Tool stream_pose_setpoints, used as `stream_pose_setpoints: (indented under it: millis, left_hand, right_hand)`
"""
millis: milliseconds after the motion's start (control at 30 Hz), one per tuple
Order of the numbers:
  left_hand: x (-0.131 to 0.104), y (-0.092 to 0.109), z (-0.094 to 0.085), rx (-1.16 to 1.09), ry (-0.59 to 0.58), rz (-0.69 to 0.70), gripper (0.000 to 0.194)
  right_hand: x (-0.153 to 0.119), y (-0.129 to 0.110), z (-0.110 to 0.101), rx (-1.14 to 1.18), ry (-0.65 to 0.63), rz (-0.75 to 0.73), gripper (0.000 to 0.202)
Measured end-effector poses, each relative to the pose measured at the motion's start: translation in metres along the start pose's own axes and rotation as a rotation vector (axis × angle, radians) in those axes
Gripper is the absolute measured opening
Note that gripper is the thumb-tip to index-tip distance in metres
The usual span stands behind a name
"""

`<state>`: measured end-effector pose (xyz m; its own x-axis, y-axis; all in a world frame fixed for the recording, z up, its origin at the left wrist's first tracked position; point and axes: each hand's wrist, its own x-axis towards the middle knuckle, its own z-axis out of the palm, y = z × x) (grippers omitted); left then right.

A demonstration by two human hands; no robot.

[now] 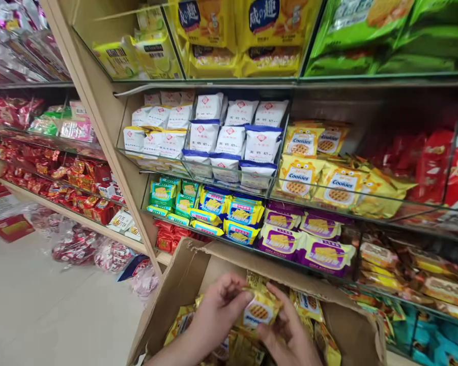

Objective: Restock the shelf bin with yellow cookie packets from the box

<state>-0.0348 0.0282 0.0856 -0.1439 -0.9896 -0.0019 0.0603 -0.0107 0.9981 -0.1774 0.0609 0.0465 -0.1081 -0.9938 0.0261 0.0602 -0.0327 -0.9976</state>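
A small yellow packet of cookies is gripped between both of my hands, above an open cardboard box. My left hand pinches its left side with thumb and fingers. On the right side, my right hand closes its thumb and fingers on the same packet. Inside the box lie several more yellow cookie packets, partly covered by my hands and forearms. Matching cookie packets stand in a clear shelf bin above the box.
White packets fill the bin left of the cookies. Purple biscuit packets sit on the shelf just behind the box. A wooden upright divides the shelving. Bagged goods lie on the floor at left.
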Motion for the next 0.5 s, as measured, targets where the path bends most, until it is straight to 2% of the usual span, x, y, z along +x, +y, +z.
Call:
stream_pose_setpoints:
  millis: [67, 133, 200, 300, 400, 500]
  left_hand:
    - [0.005, 0.008, 0.018, -0.168, 0.036, 0.025, 0.037]
    - [0.007, 0.011, 0.031, -0.294, 0.071, 0.027, 0.04]
    - [0.005, 0.012, 0.037, -0.375, 0.028, -0.009, 0.043]
    - [0.001, 0.012, 0.037, -0.404, -0.076, -0.081, 0.049]
    - [0.0, 0.011, 0.033, -0.379, -0.053, -0.113, 0.047]
    - [0.001, 0.011, 0.031, -0.369, -0.053, -0.083, 0.052]
  right_hand:
    - [0.004, -0.011, 0.002, 0.051, 0.025, 0.021, 0.044]
    - [0.008, -0.025, -0.003, 0.005, 0.074, -0.007, 0.035]
    - [0.011, -0.034, -0.009, -0.053, 0.097, -0.023, 0.033]
    - [0.011, -0.037, -0.016, -0.067, 0.118, 0.0, 0.034]
    - [0.012, -0.035, -0.02, 0.01, 0.112, 0.088, 0.033]
    - [0.015, -0.035, -0.023, 0.16, 0.012, 0.168, 0.034]
